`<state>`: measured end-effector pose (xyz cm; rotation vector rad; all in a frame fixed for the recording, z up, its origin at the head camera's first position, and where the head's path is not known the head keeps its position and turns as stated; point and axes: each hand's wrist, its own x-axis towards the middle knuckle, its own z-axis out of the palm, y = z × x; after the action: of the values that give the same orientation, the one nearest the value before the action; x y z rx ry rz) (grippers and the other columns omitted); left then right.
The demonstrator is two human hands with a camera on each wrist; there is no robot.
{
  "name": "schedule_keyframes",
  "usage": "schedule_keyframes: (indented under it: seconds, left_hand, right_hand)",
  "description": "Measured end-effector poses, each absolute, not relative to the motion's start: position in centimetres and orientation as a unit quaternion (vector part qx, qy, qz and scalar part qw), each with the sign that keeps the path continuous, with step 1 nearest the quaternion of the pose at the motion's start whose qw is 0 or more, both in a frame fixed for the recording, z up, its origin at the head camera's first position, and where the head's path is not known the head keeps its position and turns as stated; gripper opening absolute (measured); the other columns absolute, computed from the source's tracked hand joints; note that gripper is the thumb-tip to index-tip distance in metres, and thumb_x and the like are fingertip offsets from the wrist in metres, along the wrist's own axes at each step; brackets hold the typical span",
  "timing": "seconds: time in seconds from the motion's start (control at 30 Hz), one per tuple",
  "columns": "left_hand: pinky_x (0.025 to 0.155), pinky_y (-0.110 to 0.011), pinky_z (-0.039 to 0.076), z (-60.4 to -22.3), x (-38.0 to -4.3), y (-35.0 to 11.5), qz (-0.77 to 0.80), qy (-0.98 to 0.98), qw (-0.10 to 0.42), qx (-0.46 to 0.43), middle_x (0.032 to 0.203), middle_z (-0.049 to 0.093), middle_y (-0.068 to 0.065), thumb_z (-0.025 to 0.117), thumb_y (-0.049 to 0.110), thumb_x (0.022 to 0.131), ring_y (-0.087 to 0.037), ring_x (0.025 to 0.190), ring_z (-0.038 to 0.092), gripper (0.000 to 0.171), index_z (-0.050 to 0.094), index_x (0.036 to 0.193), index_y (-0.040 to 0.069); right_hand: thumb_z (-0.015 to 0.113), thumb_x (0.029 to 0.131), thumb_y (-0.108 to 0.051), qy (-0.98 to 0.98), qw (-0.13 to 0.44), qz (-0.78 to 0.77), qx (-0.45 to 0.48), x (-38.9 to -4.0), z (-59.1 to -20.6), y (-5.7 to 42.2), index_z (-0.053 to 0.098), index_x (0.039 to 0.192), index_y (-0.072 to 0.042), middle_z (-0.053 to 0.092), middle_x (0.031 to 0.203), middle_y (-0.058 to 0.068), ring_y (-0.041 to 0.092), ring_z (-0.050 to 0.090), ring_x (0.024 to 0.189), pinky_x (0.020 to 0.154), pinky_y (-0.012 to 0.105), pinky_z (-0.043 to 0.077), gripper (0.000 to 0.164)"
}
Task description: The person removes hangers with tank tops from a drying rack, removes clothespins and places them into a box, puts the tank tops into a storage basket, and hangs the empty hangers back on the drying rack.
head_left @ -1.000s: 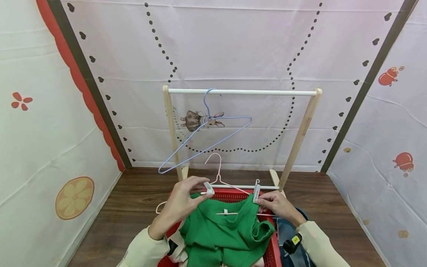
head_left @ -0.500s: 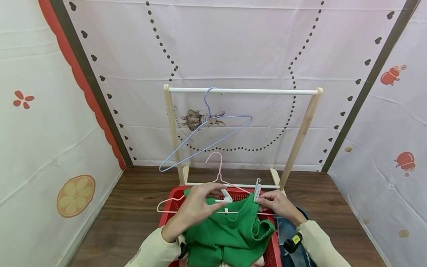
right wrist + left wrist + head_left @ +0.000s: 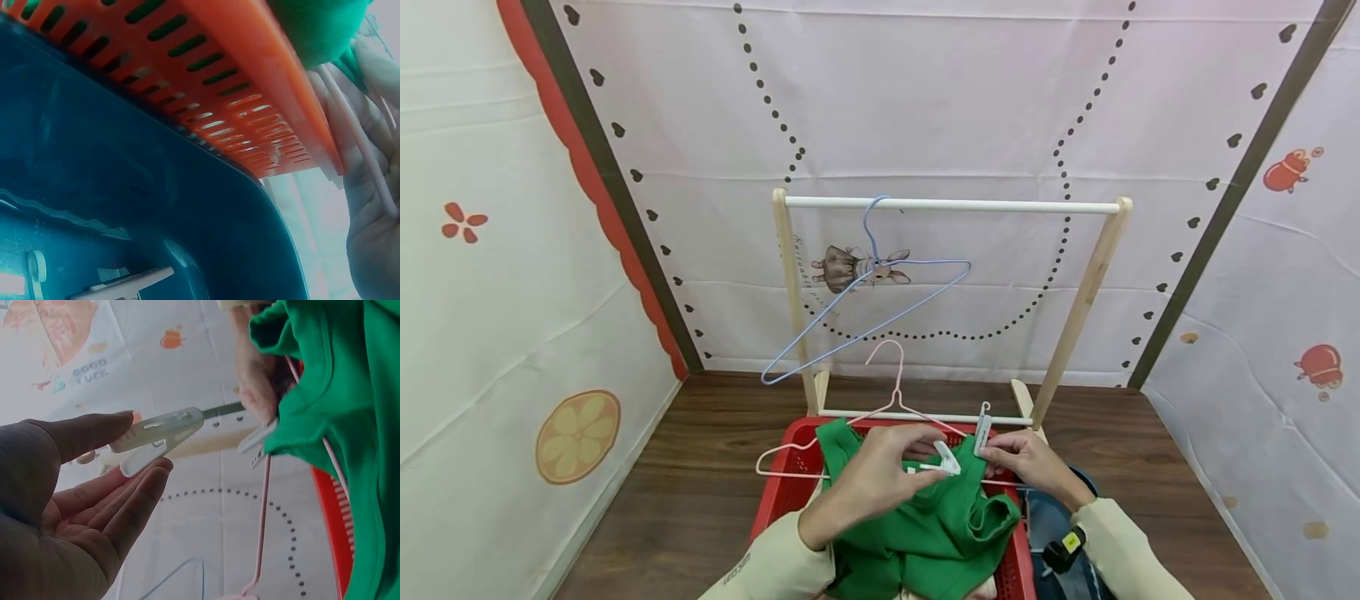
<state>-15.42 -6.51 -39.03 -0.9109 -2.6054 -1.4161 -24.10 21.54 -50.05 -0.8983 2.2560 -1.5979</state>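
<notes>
Basket (image 3: pixel 1022 567) under green garment (image 3: pixel 917 537), beside blue tub (image 3: pixel 125 150), near wooden rack (image 3: pixel 1081 317).

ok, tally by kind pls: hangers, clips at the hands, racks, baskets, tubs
Hangers: 2 (blue hanger, pink hanger)
Clips at the hands: 2 (left clip, right clip)
Racks: 1 (white-barred rack)
Baskets: 1 (red basket)
Tubs: 1 (blue tub)
Total: 7

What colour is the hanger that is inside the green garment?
The hanger is pale pink; it shows best in the head view.
</notes>
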Motion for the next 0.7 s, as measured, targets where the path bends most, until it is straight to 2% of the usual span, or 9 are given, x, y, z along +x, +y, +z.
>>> schedule_keyframes:
  seconds: [0.13, 0.27, 0.47, 0.7]
  left_hand:
    - [0.083, -0.019, 0.054, -39.2, -15.4, -5.3, -0.453, -0.835, 0.007, -0.311, 0.110, 0.072, -0.008, 0.077, 0.010, 0.086, -0.016, 0.097, 0.071, 0.033, 0.068, 0.117, 0.004]
    - [0.082, -0.016, 0.053, -39.3, -15.4, -4.0, -0.448, -0.834, -0.007, -0.323, 0.112, 0.071, -0.009, 0.077, 0.010, 0.087, -0.014, 0.097, 0.071, 0.033, 0.067, 0.118, 0.003]
    - [0.081, -0.012, 0.051, -39.3, -15.4, -2.8, -0.441, -0.834, -0.019, -0.331, 0.113, 0.071, -0.009, 0.077, 0.009, 0.086, -0.007, 0.096, 0.069, 0.035, 0.067, 0.120, 0.004]
    - [0.079, -0.009, 0.050, -39.7, -15.4, -1.8, -0.434, -0.834, -0.013, -0.341, 0.113, 0.072, -0.009, 0.078, 0.008, 0.085, -0.009, 0.094, 0.070, 0.035, 0.068, 0.119, 0.002]
  right_hand:
    - [0.056, 0.101, -0.011, 0.765, 0.121, -0.553, -0.308, -24.1, -50.1, 21.5, 0.072, 0.106, 0.003, 0.073, 0.083, 0.011, 0.012, 0.069, 0.072, 0.069, 0.037, 0.059, 0.022]
    - [0.055, 0.102, -0.011, 0.763, 0.122, -0.550, -0.316, -24.2, -50.1, 21.5, 0.072, 0.104, 0.002, 0.072, 0.084, 0.007, 0.014, 0.068, 0.072, 0.067, 0.037, 0.059, 0.021]
    - [0.053, 0.103, -0.011, 0.764, 0.115, -0.540, -0.332, -24.3, -50.1, 21.5, 0.072, 0.105, 0.001, 0.071, 0.087, -0.005, 0.009, 0.065, 0.074, 0.068, 0.030, 0.057, 0.022]
    - [0.052, 0.103, -0.012, 0.764, 0.113, -0.541, -0.334, -24.3, -50.2, 21.7, 0.071, 0.109, 0.003, 0.072, 0.093, -0.006, 0.006, 0.064, 0.076, 0.070, 0.028, 0.056, 0.025]
